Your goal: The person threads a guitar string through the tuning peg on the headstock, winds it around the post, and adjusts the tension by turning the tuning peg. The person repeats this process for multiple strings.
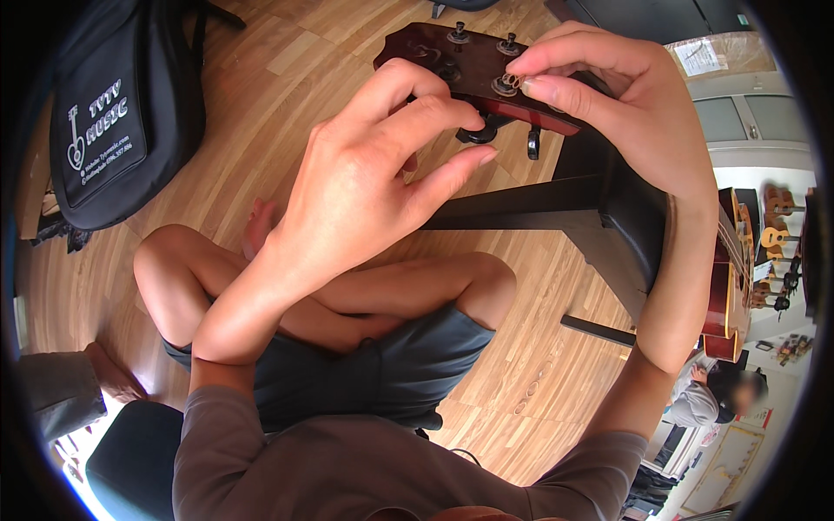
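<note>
Left hand (365, 174), nearest the lens, pinches a black tuning key (480, 134) under the guitar headstock (460, 65), while right hand (599, 87) pinches a tuning post (506, 83) on top, neck running rightward.

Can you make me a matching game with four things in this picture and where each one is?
Things:
1. dark red wooden guitar headstock
2. black padded guitar bag
3. left hand
4. right hand

Places:
A. lying on the wooden floor, upper left
B. pinching a silver tuning post on top of the headstock
C. top middle, between both hands
D. fingers at a black tuning peg under the headstock

Pairs: 1-C, 2-A, 3-D, 4-B
</note>
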`<state>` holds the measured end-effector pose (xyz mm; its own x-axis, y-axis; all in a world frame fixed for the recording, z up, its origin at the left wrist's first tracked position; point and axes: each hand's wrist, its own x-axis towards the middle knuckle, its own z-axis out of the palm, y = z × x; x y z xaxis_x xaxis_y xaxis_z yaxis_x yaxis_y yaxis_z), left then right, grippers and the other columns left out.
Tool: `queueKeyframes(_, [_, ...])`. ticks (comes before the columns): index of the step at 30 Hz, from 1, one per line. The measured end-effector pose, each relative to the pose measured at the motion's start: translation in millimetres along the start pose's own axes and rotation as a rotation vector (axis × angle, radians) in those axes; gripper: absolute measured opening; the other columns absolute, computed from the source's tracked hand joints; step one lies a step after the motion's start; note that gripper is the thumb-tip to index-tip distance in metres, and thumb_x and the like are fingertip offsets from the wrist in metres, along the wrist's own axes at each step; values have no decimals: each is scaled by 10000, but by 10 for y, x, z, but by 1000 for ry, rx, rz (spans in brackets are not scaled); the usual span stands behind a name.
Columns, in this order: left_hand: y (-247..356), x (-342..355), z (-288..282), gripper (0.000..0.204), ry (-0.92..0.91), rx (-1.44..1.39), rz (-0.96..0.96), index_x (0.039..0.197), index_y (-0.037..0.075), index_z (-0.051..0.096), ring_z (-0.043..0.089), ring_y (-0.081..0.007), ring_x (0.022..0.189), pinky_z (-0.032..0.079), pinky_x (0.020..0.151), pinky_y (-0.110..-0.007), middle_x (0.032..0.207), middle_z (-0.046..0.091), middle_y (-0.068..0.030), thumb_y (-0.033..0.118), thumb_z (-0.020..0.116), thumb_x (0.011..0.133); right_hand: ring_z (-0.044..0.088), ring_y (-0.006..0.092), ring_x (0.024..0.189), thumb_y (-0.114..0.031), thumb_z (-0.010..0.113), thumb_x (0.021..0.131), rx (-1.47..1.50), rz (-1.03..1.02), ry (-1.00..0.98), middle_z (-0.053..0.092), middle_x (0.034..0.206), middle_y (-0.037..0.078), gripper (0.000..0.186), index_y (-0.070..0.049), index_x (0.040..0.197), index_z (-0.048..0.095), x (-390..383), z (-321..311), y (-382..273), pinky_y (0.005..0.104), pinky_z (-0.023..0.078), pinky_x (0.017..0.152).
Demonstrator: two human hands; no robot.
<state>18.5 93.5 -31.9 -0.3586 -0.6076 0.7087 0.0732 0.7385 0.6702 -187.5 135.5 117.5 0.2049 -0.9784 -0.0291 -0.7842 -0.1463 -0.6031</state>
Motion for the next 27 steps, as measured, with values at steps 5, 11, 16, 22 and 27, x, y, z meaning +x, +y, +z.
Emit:
queueKeyframes(5, [7,8,-7,256,-7,6,3,1013,54,771,525,-48,577,420,499,-216,1023,642,-37,54,889,786,663,122,974,-7,708,948,-38,-44,-4,706,1052,59,195,24,1138,739,1,-15,22,245,514,867])
queueKeyframes(11, [3,1,-2,259,-3,0,0,1011,50,770,528,-50,574,424,498,-215,1022,642,-38,46,890,781,701,135,948,-14,738,930,81,64,85,745,1029,80,232,16,1160,728,8,23,-20,255,553,868])
queueKeyframes(16, [4,0,1,264,1,5,-3,1008,49,769,537,-52,579,429,494,-217,1021,644,-41,44,894,776,724,152,871,11,748,917,98,47,108,764,1006,121,231,37,1145,721,27,54,-140,261,590,797])
queueKeyframes(22, [2,6,-8,264,-7,9,5,1008,48,768,545,-54,582,431,495,-217,1021,645,-41,46,895,776,724,153,880,11,751,921,223,88,100,759,1000,112,195,49,1111,722,40,12,-128,263,587,794])
queueKeyframes(27, [15,13,-13,264,-20,2,-5,1012,49,766,543,-53,576,428,497,-218,1021,644,-41,47,894,780,706,132,948,-17,730,942,135,10,91,749,1035,77,214,19,1153,719,-5,-19,61,253,554,874])
